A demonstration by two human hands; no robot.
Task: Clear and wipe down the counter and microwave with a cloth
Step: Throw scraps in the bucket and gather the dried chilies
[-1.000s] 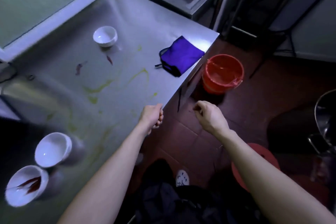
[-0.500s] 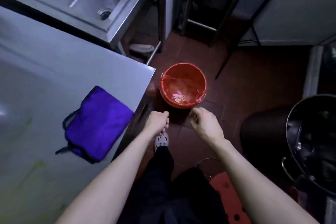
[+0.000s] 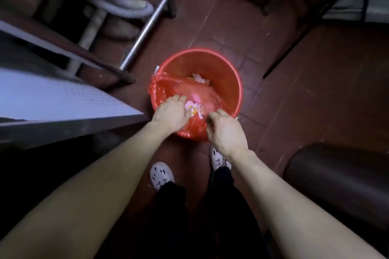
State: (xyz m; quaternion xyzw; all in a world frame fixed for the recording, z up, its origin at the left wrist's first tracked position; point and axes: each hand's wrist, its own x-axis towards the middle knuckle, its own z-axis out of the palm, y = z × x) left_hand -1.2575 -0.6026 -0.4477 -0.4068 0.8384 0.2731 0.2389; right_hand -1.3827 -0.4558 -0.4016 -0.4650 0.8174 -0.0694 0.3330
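Observation:
A red bucket (image 3: 219, 69) with a red plastic liner stands on the brown tiled floor, just past the steel counter's corner (image 3: 63, 99). Pink, white and yellow scraps (image 3: 194, 109) lie inside it. Both my hands hang over its near rim. My left hand (image 3: 171, 112) has its fingers spread downward, with the fingertips beside the scraps. My right hand (image 3: 226, 130) shows its back with the fingers curled under, so what it holds is hidden. No cloth or microwave is in view.
A metal table leg (image 3: 145, 29) and a white hose (image 3: 126, 6) sit beyond the counter. A dark rounded object (image 3: 336, 185) stands on the floor at right. My feet in white shoes (image 3: 161, 175) are just behind the bucket.
My view swung from the counter and purple cloth down to the bucket. Both hands moved forward from the counter edge to over the bucket, and the left hand's fingers spread.

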